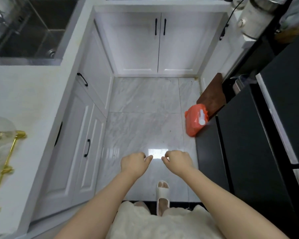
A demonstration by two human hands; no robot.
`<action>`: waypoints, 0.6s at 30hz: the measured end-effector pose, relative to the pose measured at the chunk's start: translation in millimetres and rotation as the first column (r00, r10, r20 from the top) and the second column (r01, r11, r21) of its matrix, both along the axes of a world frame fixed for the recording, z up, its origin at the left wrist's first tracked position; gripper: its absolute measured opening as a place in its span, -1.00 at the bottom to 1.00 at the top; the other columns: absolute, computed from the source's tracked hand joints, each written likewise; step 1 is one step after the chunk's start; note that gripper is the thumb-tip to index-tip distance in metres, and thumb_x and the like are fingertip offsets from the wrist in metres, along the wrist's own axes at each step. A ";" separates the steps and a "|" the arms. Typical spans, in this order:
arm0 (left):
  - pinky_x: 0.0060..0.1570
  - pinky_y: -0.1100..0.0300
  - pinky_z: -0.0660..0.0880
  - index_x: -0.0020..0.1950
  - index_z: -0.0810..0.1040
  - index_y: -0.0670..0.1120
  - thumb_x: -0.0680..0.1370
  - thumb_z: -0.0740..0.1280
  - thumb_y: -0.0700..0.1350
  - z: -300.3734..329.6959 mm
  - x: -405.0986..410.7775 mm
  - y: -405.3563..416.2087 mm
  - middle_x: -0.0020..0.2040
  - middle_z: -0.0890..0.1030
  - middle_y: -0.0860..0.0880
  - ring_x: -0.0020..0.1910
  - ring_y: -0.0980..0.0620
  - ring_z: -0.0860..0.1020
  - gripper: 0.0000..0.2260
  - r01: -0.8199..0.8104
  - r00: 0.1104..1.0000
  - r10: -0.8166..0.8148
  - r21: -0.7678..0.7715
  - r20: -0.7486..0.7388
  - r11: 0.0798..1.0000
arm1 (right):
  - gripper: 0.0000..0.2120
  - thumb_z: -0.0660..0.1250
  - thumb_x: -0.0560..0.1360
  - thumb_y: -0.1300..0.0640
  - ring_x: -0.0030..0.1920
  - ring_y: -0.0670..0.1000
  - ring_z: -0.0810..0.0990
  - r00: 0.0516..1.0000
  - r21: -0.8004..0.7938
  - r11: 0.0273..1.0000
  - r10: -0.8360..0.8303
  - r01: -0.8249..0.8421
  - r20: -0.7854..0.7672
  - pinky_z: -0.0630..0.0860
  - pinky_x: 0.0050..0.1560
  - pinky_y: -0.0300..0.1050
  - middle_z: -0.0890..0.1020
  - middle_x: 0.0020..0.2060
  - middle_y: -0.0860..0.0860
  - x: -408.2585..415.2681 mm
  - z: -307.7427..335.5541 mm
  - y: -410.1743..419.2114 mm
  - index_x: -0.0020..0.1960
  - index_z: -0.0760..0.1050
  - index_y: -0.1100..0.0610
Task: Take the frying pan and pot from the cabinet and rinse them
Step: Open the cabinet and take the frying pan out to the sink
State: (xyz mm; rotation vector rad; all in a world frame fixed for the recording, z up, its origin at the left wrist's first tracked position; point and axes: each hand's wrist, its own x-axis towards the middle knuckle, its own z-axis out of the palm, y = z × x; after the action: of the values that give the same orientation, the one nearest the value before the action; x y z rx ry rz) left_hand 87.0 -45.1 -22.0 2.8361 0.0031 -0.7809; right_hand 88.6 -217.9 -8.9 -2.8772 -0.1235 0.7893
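Observation:
No frying pan or pot shows; every cabinet door is closed. White cabinets (86, 135) with black handles line the left side under the counter, and a double-door cabinet (158, 44) stands at the far end. The steel sink (33, 31) is sunk into the counter at top left. My left hand (134, 163) and my right hand (177, 160) hang side by side over the floor, fingers loosely curled, holding nothing and touching nothing.
Pale marble floor tiles (145, 109) fill the narrow aisle. A tall black fridge (248, 144) runs along the right. An orange plastic bag (196, 119) lies on the floor against it, beside a brown board (212, 94). A gold rack (5, 161) stands on the left counter.

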 end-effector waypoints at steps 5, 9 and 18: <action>-0.05 0.13 0.46 0.10 0.59 -0.04 0.56 0.04 0.26 5.6 29.9 -7.9 0.05 0.66 -0.02 0.04 -0.05 0.60 -0.50 -0.021 1.000 0.021 0.007 0.011 1.000 | -0.65 0.08 0.58 -0.05 0.10 0.12 0.57 1.000 0.004 1.000 0.015 -0.015 -0.020 0.35 0.11 -0.04 0.64 0.07 0.04 36.7 -0.3 -8.0 0.15 0.54 0.08; -0.04 0.13 0.44 0.09 0.59 -0.02 0.56 0.03 0.26 6.2 55.3 -6.8 0.07 0.66 -0.01 0.07 -0.05 0.59 -0.51 -0.024 1.000 0.024 0.022 0.008 0.999 | -0.66 0.08 0.57 -0.03 0.11 0.13 0.57 0.999 -0.002 1.000 -0.007 0.007 -0.050 0.34 0.11 -0.05 0.64 0.07 0.05 62.3 0.9 -7.5 0.15 0.54 0.07; 0.01 0.13 0.45 0.11 0.59 0.00 0.55 0.04 0.27 -0.7 135.5 18.9 0.09 0.65 -0.02 0.09 -0.06 0.59 -0.52 0.024 0.999 -0.023 0.030 -0.026 0.999 | -0.67 0.10 0.56 -0.01 0.15 0.11 0.55 0.984 0.033 0.987 -0.154 0.158 -0.089 0.35 0.17 -0.04 0.63 0.13 0.03 131.9 5.2 17.5 0.20 0.51 0.05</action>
State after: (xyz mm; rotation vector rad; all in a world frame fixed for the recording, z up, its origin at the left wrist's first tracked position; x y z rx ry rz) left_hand 222.5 -26.2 -22.8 2.8594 -0.0143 -0.8292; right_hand 220.5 -200.5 -3.7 -2.7692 0.0944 0.8679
